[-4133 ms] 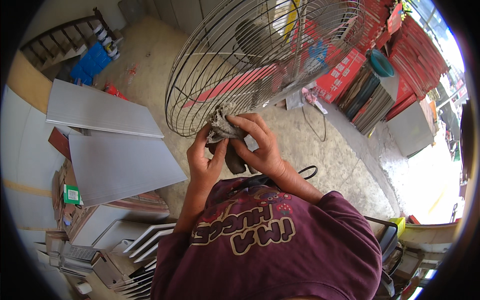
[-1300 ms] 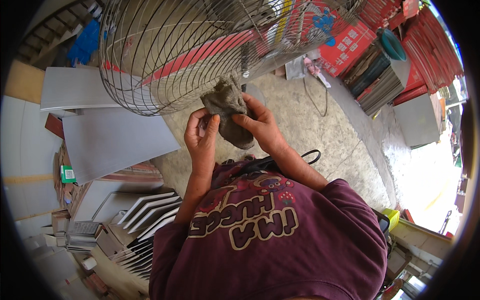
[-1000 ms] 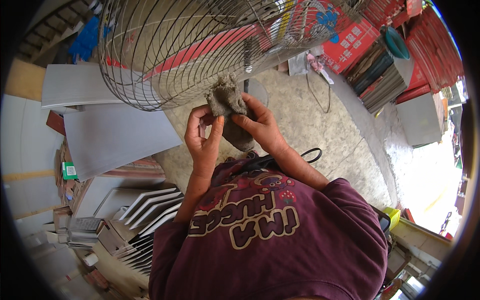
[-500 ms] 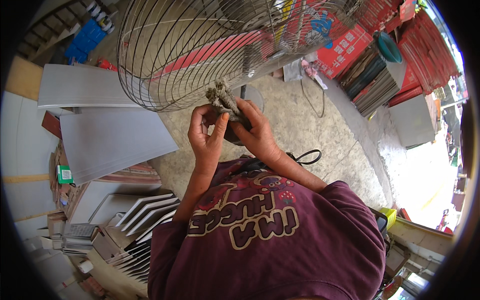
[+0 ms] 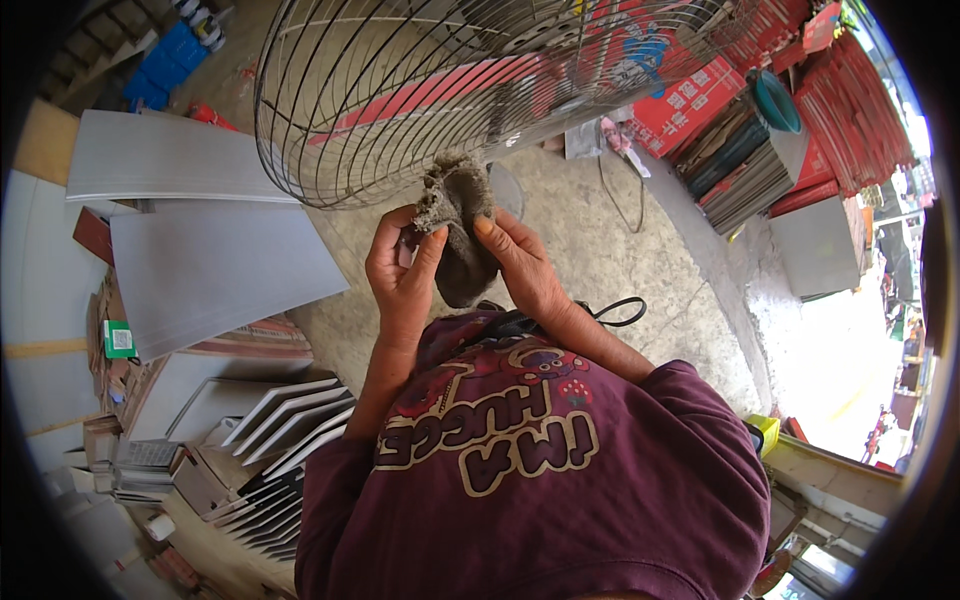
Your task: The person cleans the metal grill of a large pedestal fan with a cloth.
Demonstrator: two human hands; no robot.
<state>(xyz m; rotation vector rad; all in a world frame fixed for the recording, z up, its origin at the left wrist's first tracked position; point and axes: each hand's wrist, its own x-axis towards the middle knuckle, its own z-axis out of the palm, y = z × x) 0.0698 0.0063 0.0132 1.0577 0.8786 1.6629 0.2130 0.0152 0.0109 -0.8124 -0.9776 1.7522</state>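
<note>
Between my two hands is a dirty grey-brown rag point(image 5: 459, 205), bunched at its frayed upper end and hanging down darker below. My left hand point(image 5: 400, 275) pinches its left side, thumb on top and fingers curled behind. On the other side my right hand point(image 5: 530, 270) grips it with the thumb pressed on the cloth. Just beyond the rag stands a large fan's wire guard point(image 5: 340, 120), rusty and dark, near the rag's upper end. The fingertips behind the cloth are hidden.
Flat grey panels point(image 5: 215, 275) lie at the left, above a rack of upright white panels point(image 5: 290, 420). Blue boxes point(image 5: 172, 65) stand at the far left. Red cartons point(image 5: 690, 110) and stacked flat sheets point(image 5: 850, 120) fill the far right, with a green basin point(image 5: 775, 100) among them.
The rag has been pulled open wider and now hangs lower between the hands. My right hand has shifted a little right and down. The view has shifted slightly.
</note>
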